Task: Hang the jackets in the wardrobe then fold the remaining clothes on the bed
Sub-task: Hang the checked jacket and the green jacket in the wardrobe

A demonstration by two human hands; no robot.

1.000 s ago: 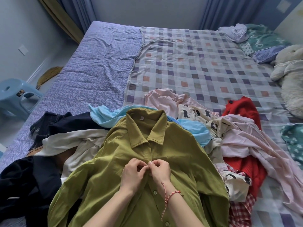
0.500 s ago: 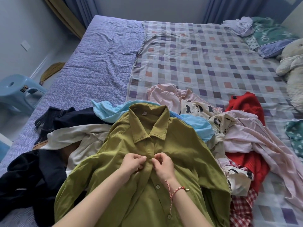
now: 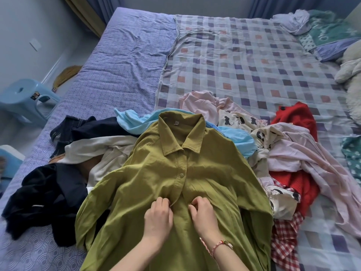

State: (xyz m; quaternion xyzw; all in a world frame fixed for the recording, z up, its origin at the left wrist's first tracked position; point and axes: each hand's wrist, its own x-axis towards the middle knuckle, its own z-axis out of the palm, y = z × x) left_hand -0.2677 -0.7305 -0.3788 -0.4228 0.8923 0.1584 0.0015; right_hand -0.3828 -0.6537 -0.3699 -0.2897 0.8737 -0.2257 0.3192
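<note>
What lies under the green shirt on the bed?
A light blue garment, a cream garment and dark clothes run beneath the green shirt at its collar and one sleeve. Whatever its middle covers cannot be seen.

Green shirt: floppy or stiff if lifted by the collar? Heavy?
Probably floppy: the green shirt creases and drapes over the pile beneath. Likely light: its thin cloth puckers where the left hand and right hand pinch it. Sleeves may trail and snag neighbours.

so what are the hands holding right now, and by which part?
The green shirt: left hand and right hand each pinch its front placket, either side of the opening, below the button.
</note>
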